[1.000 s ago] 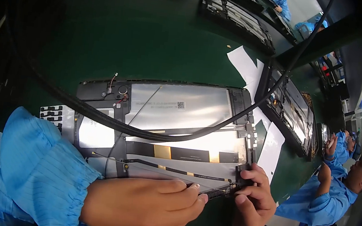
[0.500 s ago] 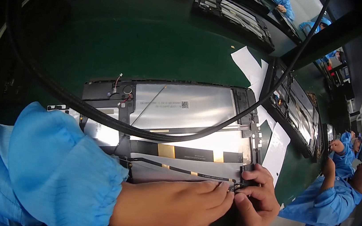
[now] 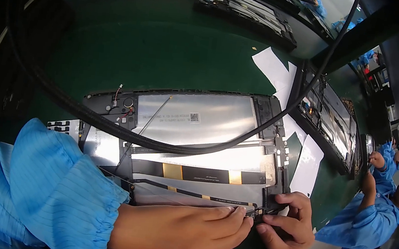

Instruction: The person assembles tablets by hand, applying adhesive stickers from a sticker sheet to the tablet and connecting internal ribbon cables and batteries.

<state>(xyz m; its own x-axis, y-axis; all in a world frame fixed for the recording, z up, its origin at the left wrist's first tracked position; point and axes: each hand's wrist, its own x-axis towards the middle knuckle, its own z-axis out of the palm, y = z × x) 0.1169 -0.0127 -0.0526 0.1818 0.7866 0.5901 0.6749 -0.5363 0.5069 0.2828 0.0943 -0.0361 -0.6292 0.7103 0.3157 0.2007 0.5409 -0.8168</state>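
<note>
On the green desk (image 3: 135, 43) an opened tablet back panel (image 3: 192, 143) lies flat, its long axis running left to right. The left hand (image 3: 182, 233) rests along its near edge, fingers (image 3: 233, 217) together, pressing a thin black flex cable (image 3: 191, 193). The right hand (image 3: 286, 230) pinches the panel's near right corner. Another person (image 3: 376, 213) works far right.

White paper sheets (image 3: 275, 69) lie far right on the green mat (image 3: 135, 43); a second opened device (image 3: 330, 124) rests right; a seated co-worker (image 3: 376, 213) occupies the right edge.
</note>
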